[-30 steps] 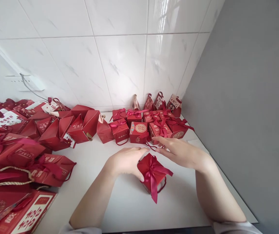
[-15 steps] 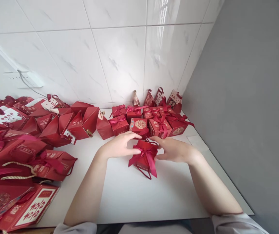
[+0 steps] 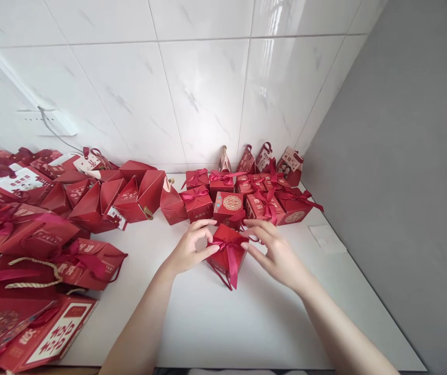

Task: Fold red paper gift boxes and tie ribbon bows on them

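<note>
A small red gift box (image 3: 225, 233) with a crimson ribbon bow on top stands in front of me on the white table. Dark red cord handles hang at its sides. My left hand (image 3: 192, 249) is at the box's left edge, thumb and fingers apart, thumb tip close to the bow. On the other side, my right hand (image 3: 273, 252) has its fingers spread, fingertips at the box's right edge. Whether the fingertips press on the box I cannot tell. Just behind it sits a red box with a round gold emblem (image 3: 231, 203).
Several ribbon-tied red boxes (image 3: 266, 205) stand in a group at the back, with small upright handled boxes (image 3: 290, 164) against the tiled wall. Red boxes (image 3: 90, 263) crowd the left side. A white paper piece (image 3: 328, 238) lies right, near a grey panel (image 3: 398, 172).
The view has shifted slightly, so the scene sits further right. The box has turned a little, its ribbon ends now hanging together. My hands have stayed around it, fingers still apart.
</note>
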`<move>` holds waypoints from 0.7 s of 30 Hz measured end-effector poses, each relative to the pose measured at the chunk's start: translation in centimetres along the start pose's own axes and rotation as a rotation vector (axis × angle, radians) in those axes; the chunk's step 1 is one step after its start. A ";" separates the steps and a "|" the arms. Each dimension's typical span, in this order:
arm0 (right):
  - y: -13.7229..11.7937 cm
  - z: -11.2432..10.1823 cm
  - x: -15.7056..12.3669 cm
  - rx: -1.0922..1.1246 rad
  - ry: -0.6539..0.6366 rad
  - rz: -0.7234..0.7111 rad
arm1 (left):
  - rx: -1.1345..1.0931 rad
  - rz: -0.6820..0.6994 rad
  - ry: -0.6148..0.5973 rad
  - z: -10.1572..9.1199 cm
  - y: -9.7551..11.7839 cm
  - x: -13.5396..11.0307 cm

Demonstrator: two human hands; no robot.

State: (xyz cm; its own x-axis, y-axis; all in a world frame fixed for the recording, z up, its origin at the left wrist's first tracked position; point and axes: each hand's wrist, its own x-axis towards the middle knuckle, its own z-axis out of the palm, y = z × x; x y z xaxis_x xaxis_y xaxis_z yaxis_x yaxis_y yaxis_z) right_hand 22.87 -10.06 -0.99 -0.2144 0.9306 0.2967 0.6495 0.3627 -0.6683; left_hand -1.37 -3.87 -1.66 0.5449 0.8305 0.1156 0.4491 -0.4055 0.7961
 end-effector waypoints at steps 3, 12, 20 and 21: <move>-0.9 2.6 -1.6 -0.001 0.037 -0.142 | -0.143 0.028 -0.030 0.0 -0.6 -0.2; -2.1 8.7 -2.6 -0.190 0.178 -0.400 | -0.371 -0.029 0.011 0.3 -3.0 0.2; -3.2 11.3 -2.6 -0.284 0.127 -0.469 | -0.437 -0.147 0.074 0.9 -4.5 0.6; -3.0 11.3 -2.7 -0.280 0.114 -0.478 | -0.450 -0.137 0.076 0.9 -4.4 0.6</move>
State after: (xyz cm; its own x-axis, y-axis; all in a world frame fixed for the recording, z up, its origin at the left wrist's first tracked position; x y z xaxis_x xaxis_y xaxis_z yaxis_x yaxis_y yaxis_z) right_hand 13.22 -13.10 -7.48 -0.4619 0.6494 0.6040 0.6717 0.7009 -0.2400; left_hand -2.38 -1.90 -5.63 0.4411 0.8972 0.0211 0.1529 -0.0983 0.9833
